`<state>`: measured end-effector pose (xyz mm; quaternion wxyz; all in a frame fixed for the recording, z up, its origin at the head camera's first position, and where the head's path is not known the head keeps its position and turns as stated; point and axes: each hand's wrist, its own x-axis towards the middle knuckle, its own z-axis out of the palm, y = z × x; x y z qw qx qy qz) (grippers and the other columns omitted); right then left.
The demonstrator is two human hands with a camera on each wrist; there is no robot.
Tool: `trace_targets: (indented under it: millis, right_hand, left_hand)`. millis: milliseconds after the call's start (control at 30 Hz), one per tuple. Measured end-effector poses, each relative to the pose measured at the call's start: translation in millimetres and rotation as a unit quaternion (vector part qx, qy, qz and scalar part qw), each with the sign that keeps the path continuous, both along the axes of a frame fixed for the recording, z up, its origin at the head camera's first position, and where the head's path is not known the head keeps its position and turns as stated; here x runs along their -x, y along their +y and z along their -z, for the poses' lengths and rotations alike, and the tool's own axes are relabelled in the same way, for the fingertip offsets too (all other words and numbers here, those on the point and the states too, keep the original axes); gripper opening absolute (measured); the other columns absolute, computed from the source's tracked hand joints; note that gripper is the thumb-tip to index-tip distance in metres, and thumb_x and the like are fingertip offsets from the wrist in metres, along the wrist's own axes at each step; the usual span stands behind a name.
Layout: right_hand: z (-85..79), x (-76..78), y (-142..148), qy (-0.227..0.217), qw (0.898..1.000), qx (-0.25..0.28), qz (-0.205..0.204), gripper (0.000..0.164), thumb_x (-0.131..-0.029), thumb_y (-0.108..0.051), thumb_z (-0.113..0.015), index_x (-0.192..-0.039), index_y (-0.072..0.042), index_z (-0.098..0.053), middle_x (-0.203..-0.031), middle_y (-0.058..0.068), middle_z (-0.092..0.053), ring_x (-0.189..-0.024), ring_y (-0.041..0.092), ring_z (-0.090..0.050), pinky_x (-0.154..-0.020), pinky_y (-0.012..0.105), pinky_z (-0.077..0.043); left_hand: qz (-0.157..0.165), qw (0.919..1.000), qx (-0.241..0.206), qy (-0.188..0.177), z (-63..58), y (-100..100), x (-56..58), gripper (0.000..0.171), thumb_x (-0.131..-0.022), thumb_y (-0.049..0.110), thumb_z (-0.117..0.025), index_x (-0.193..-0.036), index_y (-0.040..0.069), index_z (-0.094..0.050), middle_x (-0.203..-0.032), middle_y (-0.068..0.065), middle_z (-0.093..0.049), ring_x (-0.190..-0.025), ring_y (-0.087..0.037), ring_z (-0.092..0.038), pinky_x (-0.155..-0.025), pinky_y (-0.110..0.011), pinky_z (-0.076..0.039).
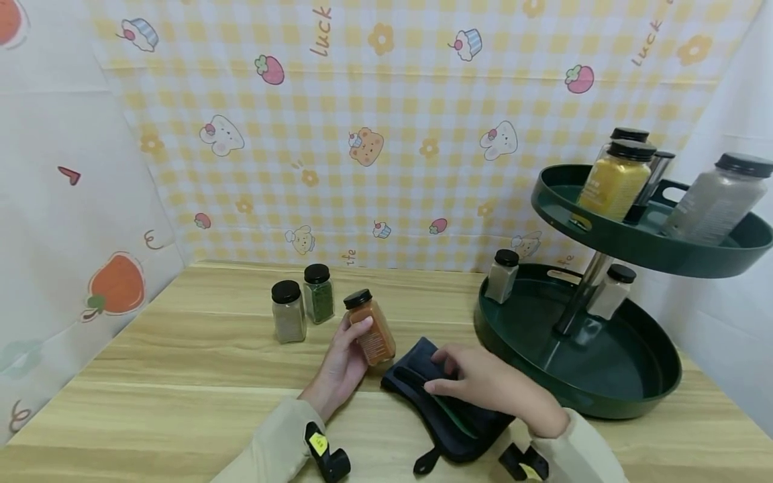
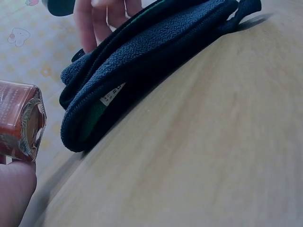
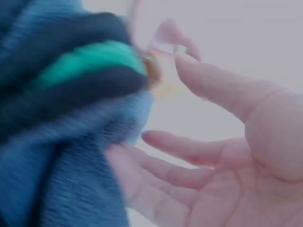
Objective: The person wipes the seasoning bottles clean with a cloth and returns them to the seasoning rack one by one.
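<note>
My left hand (image 1: 342, 374) grips a spice jar (image 1: 373, 333) of orange-brown powder with a black lid, tilted above the table. In the left wrist view, the base of this jar (image 2: 33, 124) points toward the cloth. A folded dark blue cloth (image 1: 447, 429) with black edging and a hanging loop lies to the right of that hand. Over the cloth is my right hand (image 1: 477, 379), thumb and fingers spread apart. The right wrist view shows its fingers (image 3: 180, 146) beside the folded cloth (image 3: 80, 165), with a gap between thumb and fingers.
Two black-lidded jars, one greyish (image 1: 289, 320) and one green (image 1: 319, 298), stand left of centre. At the right, a two-tier dark green tray (image 1: 640, 402) holds several jars, including a yellow one (image 1: 612, 184). A patterned cloth backdrop (image 1: 386, 181) hangs behind the table (image 1: 181, 376).
</note>
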<state>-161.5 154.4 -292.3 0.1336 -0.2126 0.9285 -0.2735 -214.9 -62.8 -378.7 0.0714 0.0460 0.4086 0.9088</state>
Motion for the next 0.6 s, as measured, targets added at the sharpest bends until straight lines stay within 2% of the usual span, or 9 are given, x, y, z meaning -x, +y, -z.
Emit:
trace_targets:
  millis: [167, 267, 367, 500, 600]
  right_hand:
    - [-19.3, 2.0, 21.3, 0.013, 1.000, -0.014, 0.016, 0.041, -0.090, -0.030, -0.060, -0.120, -0.003, -0.056, -0.105, 0.010, -0.064, -0.085, 0.016, -0.061, -0.070, 0.034, -0.051]
    - [-25.5, 5.6, 39.0, 0.048, 0.998, -0.040, 0.033, 0.035, -0.091, -0.023, -0.059, -0.118, -0.002, -0.056, -0.099, 0.007, -0.065, -0.083, 0.015, -0.061, -0.068, 0.032, -0.050]
    - [-28.2, 9.2, 59.4, 0.079, 0.992, -0.089, 0.051, 0.029, -0.090, -0.015, -0.059, -0.114, 0.001, -0.057, -0.092, 0.005, -0.064, -0.081, 0.016, -0.059, -0.068, 0.034, -0.049]
    - [-29.1, 14.9, 88.1, 0.046, 0.983, -0.165, 0.070, 0.027, -0.086, -0.010, -0.062, -0.109, 0.004, -0.056, -0.096, 0.013, -0.062, -0.084, 0.022, -0.058, -0.070, 0.040, -0.049]
    - [-29.5, 17.2, 106.0, -0.014, 0.977, -0.200, 0.078, 0.023, -0.084, -0.011, -0.064, -0.103, 0.001, -0.058, -0.097, 0.014, -0.060, -0.084, 0.024, -0.056, -0.068, 0.041, -0.049]
  left_hand:
    - [0.000, 1.0000, 0.001, 0.001, 0.1, 0.2, 0.9, 0.034, -0.088, 0.015, -0.053, -0.120, 0.027, -0.045, -0.110, 0.006, -0.053, -0.102, -0.013, -0.049, -0.093, -0.035, -0.038]
    - [0.001, 1.0000, 0.007, 0.000, -0.4, 0.3, 1.0, 0.035, -0.088, 0.016, -0.052, -0.121, 0.027, -0.044, -0.111, 0.005, -0.052, -0.103, -0.013, -0.048, -0.094, -0.034, -0.037]
    - [0.004, 0.9999, 0.010, 0.001, -0.6, 0.5, 0.9, 0.037, -0.088, 0.016, -0.052, -0.122, 0.026, -0.043, -0.112, 0.005, -0.051, -0.104, -0.013, -0.048, -0.094, -0.034, -0.037]
    - [0.005, 0.9999, 0.009, 0.003, -0.4, 0.9, 0.9, 0.037, -0.088, 0.016, -0.052, -0.123, 0.025, -0.043, -0.112, 0.005, -0.051, -0.104, -0.013, -0.048, -0.094, -0.034, -0.038]
    - [0.007, 0.9999, 0.007, 0.007, -0.1, 1.0, 1.0, 0.036, -0.088, 0.015, -0.052, -0.122, 0.025, -0.043, -0.112, 0.005, -0.052, -0.104, -0.013, -0.048, -0.094, -0.034, -0.038]
